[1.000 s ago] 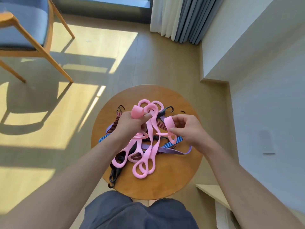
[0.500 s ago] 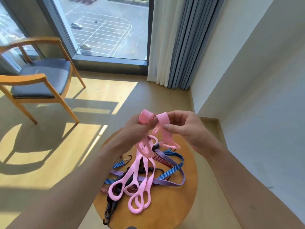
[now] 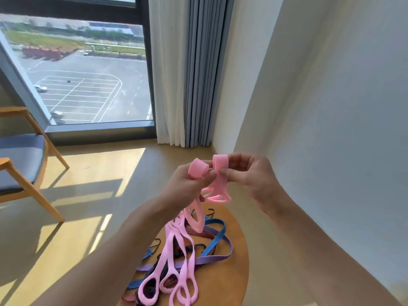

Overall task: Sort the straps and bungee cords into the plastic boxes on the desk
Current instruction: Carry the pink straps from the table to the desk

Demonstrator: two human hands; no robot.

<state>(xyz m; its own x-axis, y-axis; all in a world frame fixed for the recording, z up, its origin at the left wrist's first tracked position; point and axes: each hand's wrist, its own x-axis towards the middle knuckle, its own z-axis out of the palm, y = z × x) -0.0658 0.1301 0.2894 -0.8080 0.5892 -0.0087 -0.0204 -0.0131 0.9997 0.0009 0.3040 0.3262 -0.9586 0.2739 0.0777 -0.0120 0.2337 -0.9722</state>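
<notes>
Item 1. Left hand (image 3: 187, 187): raised above the table, fingers curled round a bunch of long pink straps (image 3: 171, 246). One rolled pink end stood up above the fist. The rest hung down in long loops that reached over the cords on the table. Whether the loops rested on the cords could not be told.

Item 2. Right hand (image 3: 254, 180): level with the left and just beside it, thumb and fingertips pinching a short pink strap (image 3: 217, 184) near its upper loop. Its lower end dangled free in the air, well above the table.

Item 3. Bungee cords, lying tangled on the table beneath the hands: a blue cord (image 3: 215, 239), a purple cord (image 3: 212, 259) and a dark red one partly hidden, with black hooks showing.

Item 4. Round wooden table (image 3: 234, 281), lower centre, partly cut off by the picture's edge.

Item 5. Surroundings: wooden chair (image 3: 24, 155) with a grey-blue seat at left, window (image 3: 88, 74), curtains (image 3: 194, 74), white wall at right.
</notes>
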